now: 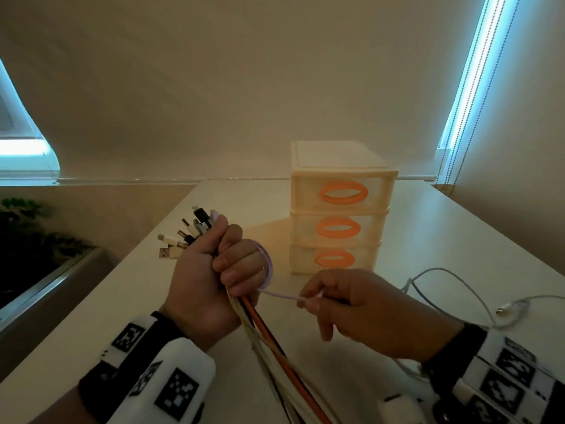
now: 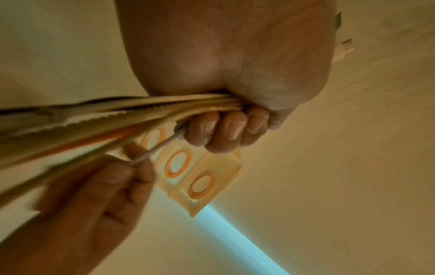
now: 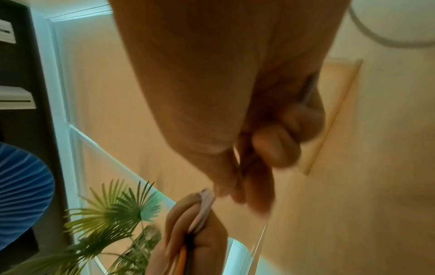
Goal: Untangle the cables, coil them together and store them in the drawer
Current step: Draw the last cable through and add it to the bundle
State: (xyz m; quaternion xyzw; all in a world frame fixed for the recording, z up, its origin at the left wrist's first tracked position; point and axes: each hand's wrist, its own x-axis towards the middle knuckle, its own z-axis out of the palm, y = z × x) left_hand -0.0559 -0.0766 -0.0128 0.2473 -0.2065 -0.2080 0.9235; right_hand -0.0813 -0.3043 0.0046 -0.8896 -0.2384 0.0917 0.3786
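My left hand (image 1: 214, 267) is a fist round a bundle of cables (image 1: 275, 341), white, orange and black, held above the table. Their USB plugs (image 1: 186, 237) fan out above my thumb; the strands hang down toward me. A thin lilac cable (image 1: 276, 294) loops over the back of my left fingers and runs right to my right hand (image 1: 345, 307), which pinches it between thumb and forefinger. In the left wrist view my fingers (image 2: 226, 130) curl over the bundle (image 2: 117, 119). The right wrist view shows the lilac cable (image 3: 204, 208) lying across my left hand.
A cream three-drawer unit (image 1: 339, 206) with orange oval handles stands on the white table (image 1: 458, 228) just behind my hands, all drawers closed. A grey cable (image 1: 443, 289) with a plug lies loose at the right. A plant (image 1: 27, 228) sits beyond the table's left edge.
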